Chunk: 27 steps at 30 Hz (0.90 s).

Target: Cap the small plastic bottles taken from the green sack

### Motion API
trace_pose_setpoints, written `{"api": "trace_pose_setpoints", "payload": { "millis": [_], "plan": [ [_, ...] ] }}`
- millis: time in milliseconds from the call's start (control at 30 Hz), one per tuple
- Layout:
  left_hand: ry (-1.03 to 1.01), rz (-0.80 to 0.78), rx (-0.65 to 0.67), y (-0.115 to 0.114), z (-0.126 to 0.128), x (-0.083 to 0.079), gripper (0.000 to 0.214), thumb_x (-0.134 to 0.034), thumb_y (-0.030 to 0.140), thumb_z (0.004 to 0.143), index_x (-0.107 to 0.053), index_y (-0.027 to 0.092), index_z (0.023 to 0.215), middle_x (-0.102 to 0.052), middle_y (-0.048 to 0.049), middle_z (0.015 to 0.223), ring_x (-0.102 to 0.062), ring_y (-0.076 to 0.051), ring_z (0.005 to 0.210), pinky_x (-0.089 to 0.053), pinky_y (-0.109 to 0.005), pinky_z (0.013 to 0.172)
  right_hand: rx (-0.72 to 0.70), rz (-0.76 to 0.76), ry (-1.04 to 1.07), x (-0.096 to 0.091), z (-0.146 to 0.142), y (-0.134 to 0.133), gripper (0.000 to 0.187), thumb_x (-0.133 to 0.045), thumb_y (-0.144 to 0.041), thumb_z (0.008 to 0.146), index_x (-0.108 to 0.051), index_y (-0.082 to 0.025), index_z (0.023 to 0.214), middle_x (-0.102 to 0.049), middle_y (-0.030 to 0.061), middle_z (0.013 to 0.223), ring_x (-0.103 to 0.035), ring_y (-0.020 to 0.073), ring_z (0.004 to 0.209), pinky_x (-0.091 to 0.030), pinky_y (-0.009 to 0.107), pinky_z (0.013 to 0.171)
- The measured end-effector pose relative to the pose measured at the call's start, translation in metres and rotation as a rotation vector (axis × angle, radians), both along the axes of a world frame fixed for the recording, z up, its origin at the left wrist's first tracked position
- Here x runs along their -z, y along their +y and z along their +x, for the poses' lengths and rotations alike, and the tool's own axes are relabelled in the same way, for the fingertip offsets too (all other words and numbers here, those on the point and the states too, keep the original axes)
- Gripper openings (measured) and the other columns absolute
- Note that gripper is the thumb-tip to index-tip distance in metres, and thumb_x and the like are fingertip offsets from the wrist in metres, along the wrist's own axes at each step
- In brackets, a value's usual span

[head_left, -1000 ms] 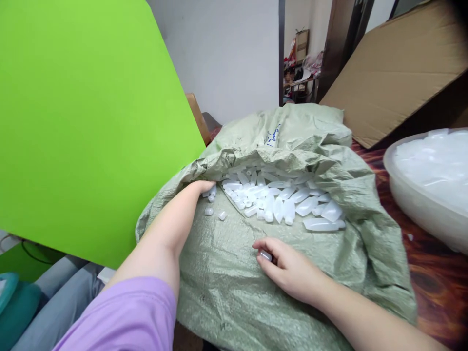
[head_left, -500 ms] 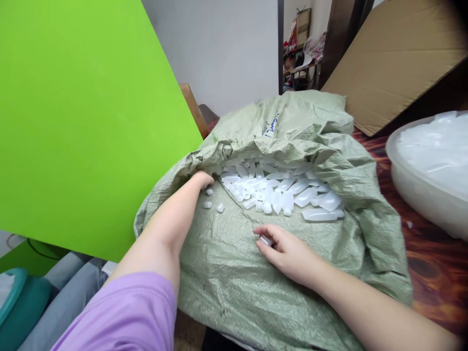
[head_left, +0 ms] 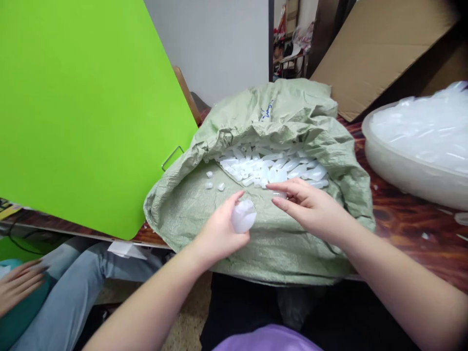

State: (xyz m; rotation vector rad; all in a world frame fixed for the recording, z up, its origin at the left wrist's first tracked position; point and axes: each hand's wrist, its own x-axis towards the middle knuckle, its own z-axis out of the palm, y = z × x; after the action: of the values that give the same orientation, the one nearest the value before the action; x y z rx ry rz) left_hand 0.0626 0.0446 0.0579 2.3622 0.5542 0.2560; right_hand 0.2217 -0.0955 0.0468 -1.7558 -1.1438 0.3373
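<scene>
A pale green woven sack lies open on the wooden table, spilling several small white plastic bottles from its mouth. My left hand is closed around one translucent white bottle, held above the sack's front. My right hand hovers just right of it, fingers pinched on a small white cap that is mostly hidden. A few loose white caps rest on the sack near its left fold.
A big bright green board stands at the left. A translucent tub heaped with white plastic sits at the right. Tilted cardboard leans behind. Another person's hand and jeans-clad legs are at lower left.
My left hand has pulled out of the sack's mouth with a bottle and come toward my right hand. My right hand has risen toward the bottles. The view has tipped downward.
</scene>
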Motion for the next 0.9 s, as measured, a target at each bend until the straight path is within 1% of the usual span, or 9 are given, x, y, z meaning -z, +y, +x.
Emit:
{"api": "trace_pose_setpoints", "payload": {
  "millis": [67, 167, 267, 333, 533, 633, 767, 833, 900],
  "plan": [
    [-0.011, 0.014, 0.019, -0.018, -0.009, 0.018, 0.076, -0.058, 0.016, 0.063, -0.033, 0.020, 0.135, -0.053, -0.0078, 0.123, -0.050, -0.024, 0.111, -0.038, -0.034, 0.097, -0.068, -0.023, 0.037, -0.004, -0.011, -0.011, 0.038, -0.057, -0.042, 0.080, -0.058, -0.019, 0.110, -0.059, 0.0054, 0.092, -0.057, 0.0146, 0.075, -0.048, 0.028, 0.068],
    [0.012, -0.006, 0.045, -0.034, -0.014, 0.039, 0.061, -0.058, 0.015, 0.063, -0.044, 0.022, 0.122, -0.057, -0.0051, 0.116, -0.054, -0.023, 0.105, -0.041, -0.033, 0.091, -0.072, -0.084, -0.004, 0.006, -0.028, -0.023, 0.027, -0.060, -0.035, 0.078, -0.059, -0.017, 0.099, -0.058, 0.0053, 0.092, -0.058, 0.0145, 0.077, -0.049, 0.030, 0.072],
    [0.045, 0.006, 0.043, -0.039, -0.013, 0.049, 0.037, -0.059, 0.020, 0.064, -0.054, 0.022, 0.101, -0.062, -0.0022, 0.097, -0.058, -0.022, 0.090, -0.044, -0.032, 0.080, -0.057, -0.177, -0.044, 0.025, -0.040, -0.025, 0.022, -0.055, -0.024, 0.081, -0.061, -0.017, 0.101, -0.056, 0.0056, 0.098, -0.059, 0.0126, 0.079, -0.048, 0.030, 0.079],
    [0.032, 0.008, 0.054, -0.038, -0.013, 0.052, 0.031, -0.060, 0.022, 0.064, -0.055, 0.021, 0.095, -0.061, -0.0019, 0.091, -0.058, -0.021, 0.085, -0.045, -0.032, 0.076, -0.029, -0.205, -0.044, 0.037, -0.044, -0.024, 0.025, -0.053, -0.021, 0.082, -0.061, -0.017, 0.105, -0.056, 0.0058, 0.098, -0.058, 0.0124, 0.079, -0.048, 0.030, 0.079],
    [-0.125, -0.068, 0.008, -0.038, -0.017, 0.063, 0.031, -0.059, 0.019, 0.068, -0.051, 0.020, 0.097, -0.061, -0.0025, 0.099, -0.058, -0.017, 0.090, -0.045, -0.028, 0.083, 0.054, -0.016, 0.032, 0.048, -0.044, -0.031, 0.026, -0.056, -0.026, 0.082, -0.059, -0.016, 0.105, -0.059, 0.0053, 0.094, -0.058, 0.0136, 0.080, -0.048, 0.029, 0.075],
    [-0.280, -0.162, 0.044, -0.044, -0.022, 0.062, 0.028, -0.059, 0.017, 0.071, -0.049, 0.020, 0.098, -0.061, -0.0035, 0.102, -0.058, -0.016, 0.096, -0.045, -0.028, 0.089, -0.004, 0.048, 0.019, 0.041, -0.046, -0.044, 0.026, -0.055, -0.026, 0.083, -0.058, -0.016, 0.107, -0.059, 0.0061, 0.101, -0.058, 0.0143, 0.086, -0.048, 0.027, 0.075],
    [-0.375, -0.339, 0.132, -0.051, -0.034, 0.049, 0.030, -0.064, 0.012, 0.067, -0.050, 0.018, 0.093, -0.062, -0.0040, 0.096, -0.060, -0.017, 0.090, -0.048, -0.029, 0.083, -0.218, 0.091, -0.095, 0.025, -0.052, -0.064, 0.022, -0.054, -0.020, 0.084, -0.059, -0.017, 0.105, -0.060, 0.0063, 0.104, -0.057, 0.0146, 0.096, -0.049, 0.025, 0.079],
    [-0.324, -0.461, 0.171, -0.051, -0.040, 0.040, 0.032, -0.067, 0.011, 0.064, -0.052, 0.017, 0.091, -0.062, -0.0037, 0.091, -0.060, -0.016, 0.082, -0.049, -0.027, 0.075, -0.313, 0.103, -0.167, 0.018, -0.058, -0.076, 0.022, -0.054, -0.017, 0.085, -0.059, -0.017, 0.106, -0.061, 0.0062, 0.103, -0.057, 0.0136, 0.097, -0.048, 0.024, 0.082],
    [-0.158, -0.637, 0.230, -0.049, -0.045, 0.034, 0.032, -0.069, 0.011, 0.062, -0.053, 0.016, 0.089, -0.061, -0.0028, 0.084, -0.058, -0.013, 0.071, -0.047, -0.023, 0.064, -0.380, 0.097, -0.251, 0.013, -0.066, -0.088, 0.023, -0.052, -0.015, 0.086, -0.060, -0.018, 0.107, -0.061, 0.0060, 0.107, -0.057, 0.0126, 0.100, -0.047, 0.023, 0.085]
  ]
}}
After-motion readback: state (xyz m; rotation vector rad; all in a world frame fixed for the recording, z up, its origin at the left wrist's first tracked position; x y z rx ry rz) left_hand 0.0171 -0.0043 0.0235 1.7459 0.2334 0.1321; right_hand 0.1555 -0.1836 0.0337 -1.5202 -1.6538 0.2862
